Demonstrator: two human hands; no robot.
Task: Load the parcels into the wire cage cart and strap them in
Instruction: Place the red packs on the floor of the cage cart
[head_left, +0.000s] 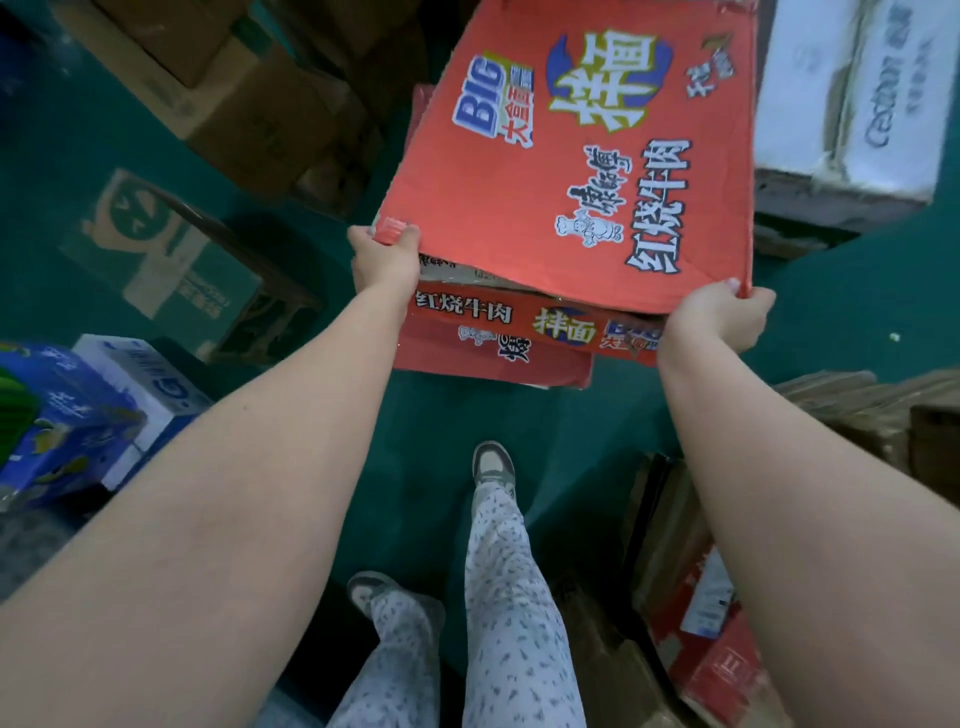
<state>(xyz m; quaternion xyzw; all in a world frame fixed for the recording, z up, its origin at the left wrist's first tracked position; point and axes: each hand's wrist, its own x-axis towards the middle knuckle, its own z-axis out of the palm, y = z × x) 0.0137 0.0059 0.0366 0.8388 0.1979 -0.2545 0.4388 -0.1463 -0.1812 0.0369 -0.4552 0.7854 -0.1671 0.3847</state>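
A large red noodle carton (576, 156) with white and blue print is held tilted above the green floor. My left hand (384, 260) grips its near left corner, thumb on top. My right hand (722, 317) grips its near right corner. Directly beneath it lies a second red carton (498, 338) of the same print on the floor. No wire cage cart or strap shows in this view.
Brown cartons (234, 98) are stacked at the back left, and a green-printed box (171, 260) sits on the left. A blue box (57, 421) stands near left, a white carton (852, 104) back right, and flattened cardboard (696, 613) near right. My feet stand on the green floor (426, 441).
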